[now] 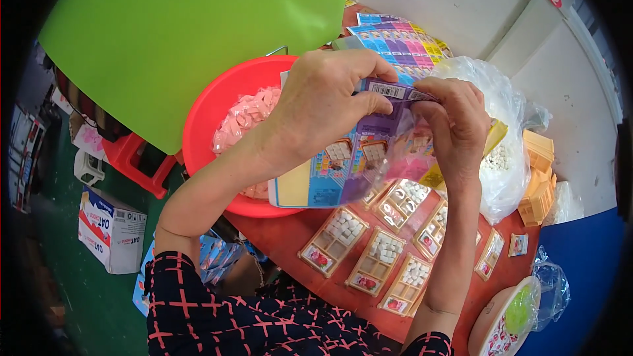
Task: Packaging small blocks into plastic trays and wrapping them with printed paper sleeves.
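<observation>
A printed card sheet with blue, purple, pink and yellow panels is held up over the table. My left hand pinches its upper edge between thumb and fingers, beside a barcode. On the same edge, my right hand is closed, its fingertips pressed together at the purple part. The sheet curves away between them, and its right side is partly behind my right hand. Below lie several shallow compartment trays, with white pieces in some sections and a small red-and-white printed packet in others.
A red basin of pink packets stands left of the sheet. More printed sheets lie behind. At right are a clear bag of white pieces, stacked orange trays and a bowl. A green board fills the upper left.
</observation>
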Motion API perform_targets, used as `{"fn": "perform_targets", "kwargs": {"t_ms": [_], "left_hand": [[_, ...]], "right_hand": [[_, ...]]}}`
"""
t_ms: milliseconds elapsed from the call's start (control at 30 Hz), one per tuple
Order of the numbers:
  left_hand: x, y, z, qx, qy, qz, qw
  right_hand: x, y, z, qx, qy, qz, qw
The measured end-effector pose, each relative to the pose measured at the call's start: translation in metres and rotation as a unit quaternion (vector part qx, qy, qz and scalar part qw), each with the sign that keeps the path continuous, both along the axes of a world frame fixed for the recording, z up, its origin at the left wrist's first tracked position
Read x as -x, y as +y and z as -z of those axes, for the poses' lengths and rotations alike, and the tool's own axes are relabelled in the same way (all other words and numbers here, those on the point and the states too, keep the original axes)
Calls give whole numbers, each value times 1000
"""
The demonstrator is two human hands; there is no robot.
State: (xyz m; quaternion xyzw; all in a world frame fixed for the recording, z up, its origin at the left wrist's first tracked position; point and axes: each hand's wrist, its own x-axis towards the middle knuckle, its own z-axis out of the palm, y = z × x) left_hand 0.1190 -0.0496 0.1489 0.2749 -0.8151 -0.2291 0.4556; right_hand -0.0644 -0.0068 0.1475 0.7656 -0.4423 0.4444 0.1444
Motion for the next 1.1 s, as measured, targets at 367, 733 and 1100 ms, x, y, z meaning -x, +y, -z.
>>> {"fn": "perform_targets", "kwargs": {"t_ms": [367, 733, 1100], "left_hand": [[5, -1, 11, 64, -25, 21, 997], [-5, 2, 9, -12, -17, -7, 1000], [1, -4, 18, -60, 25, 56, 996]], "right_hand": [[7, 12, 2, -108, -49, 15, 993], [-1, 10, 9, -82, -148, -19, 985], [27, -11, -3, -314, -374, 2, 873]]}}
